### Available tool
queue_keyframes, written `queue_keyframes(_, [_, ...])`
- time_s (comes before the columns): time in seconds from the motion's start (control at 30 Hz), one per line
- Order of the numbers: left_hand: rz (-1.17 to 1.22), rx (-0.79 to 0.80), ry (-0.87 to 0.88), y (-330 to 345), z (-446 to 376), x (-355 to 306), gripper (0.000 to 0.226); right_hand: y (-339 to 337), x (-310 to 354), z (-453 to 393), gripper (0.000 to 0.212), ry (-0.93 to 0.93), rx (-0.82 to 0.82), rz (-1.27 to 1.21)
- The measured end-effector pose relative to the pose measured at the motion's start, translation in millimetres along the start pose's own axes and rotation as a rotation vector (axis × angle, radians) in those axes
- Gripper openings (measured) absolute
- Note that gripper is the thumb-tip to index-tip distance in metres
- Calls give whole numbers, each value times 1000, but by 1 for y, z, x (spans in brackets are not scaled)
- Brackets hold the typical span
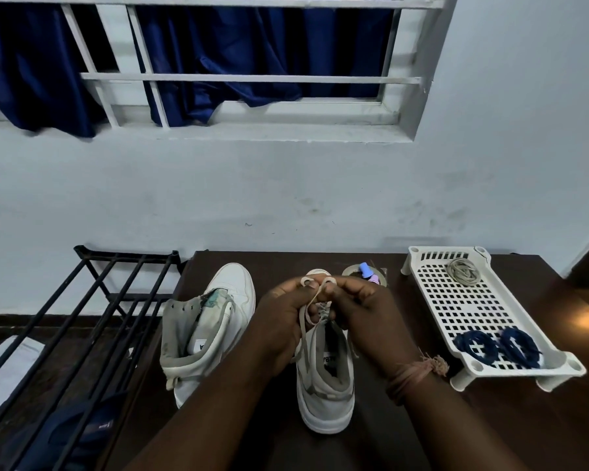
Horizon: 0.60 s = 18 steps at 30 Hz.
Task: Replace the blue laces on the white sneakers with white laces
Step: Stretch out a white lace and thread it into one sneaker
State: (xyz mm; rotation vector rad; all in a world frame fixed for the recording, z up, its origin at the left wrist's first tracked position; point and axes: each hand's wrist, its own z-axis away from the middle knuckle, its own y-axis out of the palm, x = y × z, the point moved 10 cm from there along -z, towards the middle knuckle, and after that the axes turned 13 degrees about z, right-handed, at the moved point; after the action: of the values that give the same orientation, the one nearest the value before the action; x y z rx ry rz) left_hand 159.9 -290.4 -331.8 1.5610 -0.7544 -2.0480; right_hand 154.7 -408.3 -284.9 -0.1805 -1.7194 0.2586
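Both hands are busy tying the bow on the right sneaker (325,379), low centre of the frame. The left hand (283,321) and right hand (357,311) each pinch a loop of the white lace (315,294), fingers curled tight around it.

What could go wrong, I'd guess: the loops look small, so one could pop out of the pinch when the knot gets pulled and the bow falls apart. Uneven pulling could also leave one tail too short. The shoe isn't held down, so a hard tug could tip it toward the left sneaker (208,331), which sits just beside it with no lace that I can see.

Both blue laces (497,346) are coiled in the white tray (436,300) at right, and a spare white lace coil (463,270) lies at its far end.

Room-wise the surface (388,436) is tight: its left edge runs right by the left sneaker, with a black rack (82,317) beyond. A tape roll (364,271) sits behind the hands. The most open patch is lower right.
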Motion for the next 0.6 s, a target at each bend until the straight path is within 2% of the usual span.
queue_keyframes(0.13, [-357, -18, 153, 0, 4, -11, 16, -9, -22, -4, 23, 181, -136, -183])
queue_keyframes(0.27, [-383, 24, 234, 5, 7, -19, 17, -9, -32, -4, 22, 238, -172, -254])
queue_keyframes(0.37, [-593, -22, 377, 6, 12, -34, 15, -14, -45, -4, 12, 309, -216, -251])
queue_keyframes(0.5, [-968, -9, 635, 17, 24, -50, 13, -21, -44, -3, 15, 301, -244, -29])
queue_keyframes(0.57, [-1027, -28, 756, 21, 30, -59, 10, -18, -30, -6, 6, 210, -178, 208])
queue_keyframes(0.6, [-1010, -53, 779, 21, 31, -61, 8, -14, -23, -7, 17, 157, -140, 328])
